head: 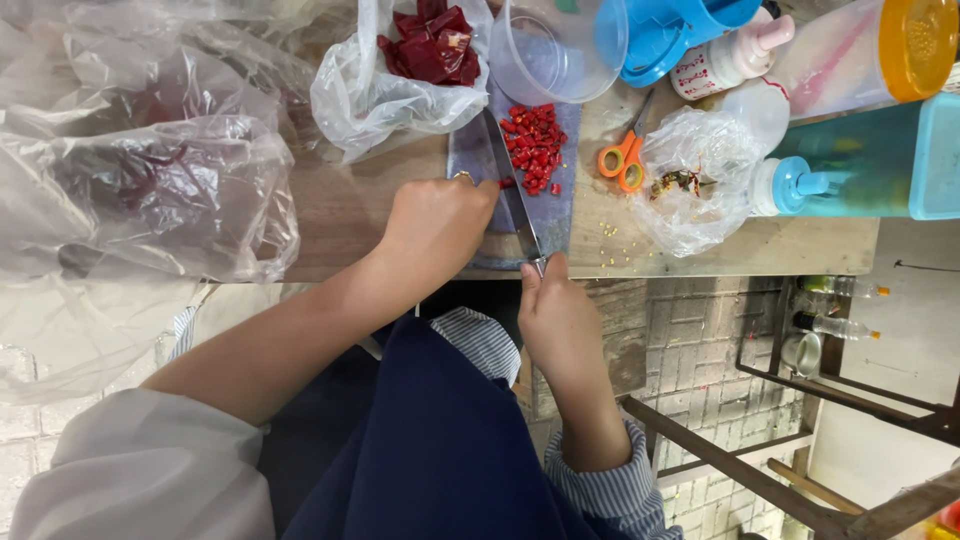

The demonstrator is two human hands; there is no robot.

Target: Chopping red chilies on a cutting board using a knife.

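Note:
My right hand (562, 322) grips the handle of a knife (514, 190), whose blade lies across a dark cutting board (560, 215). My left hand (437, 222) rests curled on the board beside the blade, fingertips on a small red chilli piece (507, 183). A heap of chopped red chilli pieces (535, 147) lies on the far part of the board. Behind it a clear plastic bag (385, 95) holds dried red chillies (431, 45).
A clear plastic tub (553, 50), orange-handled scissors (622, 160), a bag of chilli scraps (695, 185), bottles and a teal container (870, 160) crowd the wooden counter (340, 210). Crumpled plastic bags (140, 170) lie at left. A metal rack (840, 360) stands lower right.

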